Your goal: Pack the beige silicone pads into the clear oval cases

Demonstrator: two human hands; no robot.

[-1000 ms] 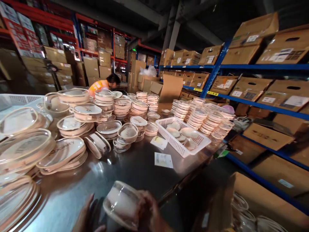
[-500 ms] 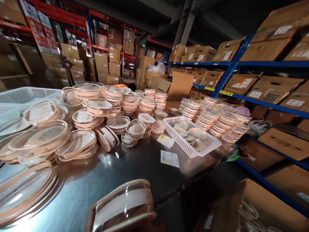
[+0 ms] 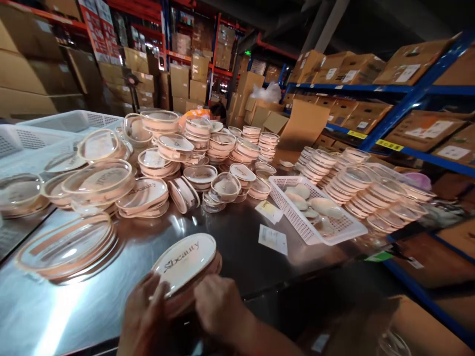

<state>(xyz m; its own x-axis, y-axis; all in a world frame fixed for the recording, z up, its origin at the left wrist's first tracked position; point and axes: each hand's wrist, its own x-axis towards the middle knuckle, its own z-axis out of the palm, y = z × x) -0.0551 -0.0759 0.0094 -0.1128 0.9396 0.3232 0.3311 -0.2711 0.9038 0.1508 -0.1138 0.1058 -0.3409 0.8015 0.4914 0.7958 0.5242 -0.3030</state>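
Your two hands meet on an oval case (image 3: 185,264) at the bottom centre of the frame, on the near edge of the steel table (image 3: 230,247). Your left hand (image 3: 143,321) cups the case's near-left end, fingers curled against its rim. Your right hand (image 3: 218,311) grips the near-right side, fingers bent around the pink base. Both hands are grasping the case. The white lid faces up, its printed script readable, and it looks seated on the base, tilted slightly towards you.

To do this well, keep the case low over the table and press the rim evenly with both thumbs, so the lid does not ride up on one side. Check by touch all round the edge, since the far side is hidden from you.

A flat clear lid (image 3: 65,247) lies just left of your hands; keep your left elbow off it. Stacks of cases (image 3: 163,153) fill the middle of the frame, a white basket (image 3: 315,232) sits at right, and paper slips (image 3: 272,240) lie between.
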